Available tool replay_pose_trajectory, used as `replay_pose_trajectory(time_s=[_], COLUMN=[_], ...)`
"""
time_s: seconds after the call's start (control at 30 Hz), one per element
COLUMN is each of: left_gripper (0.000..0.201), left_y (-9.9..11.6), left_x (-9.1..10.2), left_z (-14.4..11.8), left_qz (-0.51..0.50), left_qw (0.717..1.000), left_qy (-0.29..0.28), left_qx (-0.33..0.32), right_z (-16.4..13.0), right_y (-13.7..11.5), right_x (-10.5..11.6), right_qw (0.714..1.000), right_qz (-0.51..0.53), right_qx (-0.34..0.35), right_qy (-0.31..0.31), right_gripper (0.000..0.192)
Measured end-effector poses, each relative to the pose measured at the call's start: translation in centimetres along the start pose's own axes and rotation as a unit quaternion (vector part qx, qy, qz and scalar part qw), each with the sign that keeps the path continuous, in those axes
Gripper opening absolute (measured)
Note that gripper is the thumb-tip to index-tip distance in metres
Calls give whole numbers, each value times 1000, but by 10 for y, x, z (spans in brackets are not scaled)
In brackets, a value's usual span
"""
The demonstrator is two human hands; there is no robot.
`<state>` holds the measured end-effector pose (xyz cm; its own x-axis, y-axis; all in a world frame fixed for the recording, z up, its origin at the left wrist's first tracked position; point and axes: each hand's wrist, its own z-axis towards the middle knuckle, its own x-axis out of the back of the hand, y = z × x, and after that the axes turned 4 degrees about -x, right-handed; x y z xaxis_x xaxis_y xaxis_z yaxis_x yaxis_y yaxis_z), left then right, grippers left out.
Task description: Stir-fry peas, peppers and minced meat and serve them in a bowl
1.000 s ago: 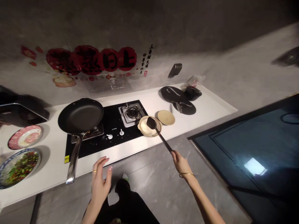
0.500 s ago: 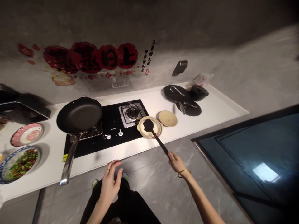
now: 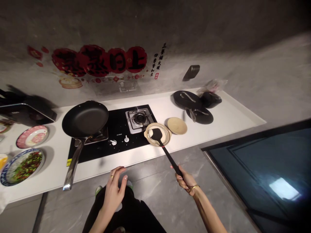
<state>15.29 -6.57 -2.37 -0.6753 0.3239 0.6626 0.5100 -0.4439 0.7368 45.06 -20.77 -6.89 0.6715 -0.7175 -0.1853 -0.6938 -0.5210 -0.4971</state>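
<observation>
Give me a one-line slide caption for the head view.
Right hand holds a black spatula in a beige pot; left hand hovers open.

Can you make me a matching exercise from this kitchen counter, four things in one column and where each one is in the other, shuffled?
Things:
1. frying pan
2. spatula
3. pink plate
4. beige lid

Places:
A. on the counter, just right of the beige pot
B. on the left burner of the stove
C. held in the right hand, blade in the beige pot
D. on the counter, left of the stove

Pairs: 1-B, 2-C, 3-D, 4-A
</observation>
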Motion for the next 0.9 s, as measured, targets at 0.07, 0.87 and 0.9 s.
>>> replay_pose_trajectory(time_s=[0.07, 0.87, 0.9], left_gripper=[25, 24, 24], left_y=[0, -21, -25], left_x=[0, 46, 51], left_z=[0, -25, -27], left_qz=[4, -55, -52], left_qw=[1000, 990, 988], left_qy=[2, 127, 138], left_qx=[-5, 39, 48], right_z=[-1, -18, -8], right_y=[2, -70, -69], right_x=[2, -240, -259], right_qw=[999, 932, 920], right_qz=[34, -252, -284], right_qx=[-6, 176, 198], right_qy=[-9, -194, -181], right_gripper=[37, 46, 44])
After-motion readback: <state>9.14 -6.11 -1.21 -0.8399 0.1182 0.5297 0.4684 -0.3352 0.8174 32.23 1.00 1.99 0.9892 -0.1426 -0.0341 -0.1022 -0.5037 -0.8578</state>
